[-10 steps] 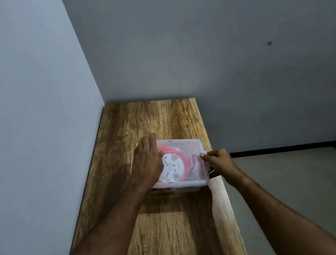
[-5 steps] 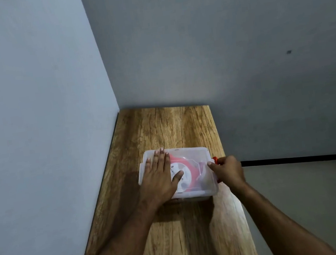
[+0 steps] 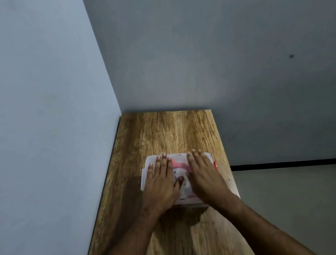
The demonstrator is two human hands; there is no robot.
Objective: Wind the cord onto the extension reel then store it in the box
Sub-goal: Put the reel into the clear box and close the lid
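Head view: left hand [image 3: 161,183] and right hand [image 3: 205,178] lie flat, fingers straight, on the box [image 3: 184,200] lid, gripping nothing. Reel [image 3: 181,168] shows inside, on the table [image 3: 169,131]. Press evenly at both ends so the lid seats squarely.

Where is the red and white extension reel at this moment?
In the head view, the red and white extension reel lies inside the clear plastic box on the wooden table, showing through the lid between the left hand and right hand.
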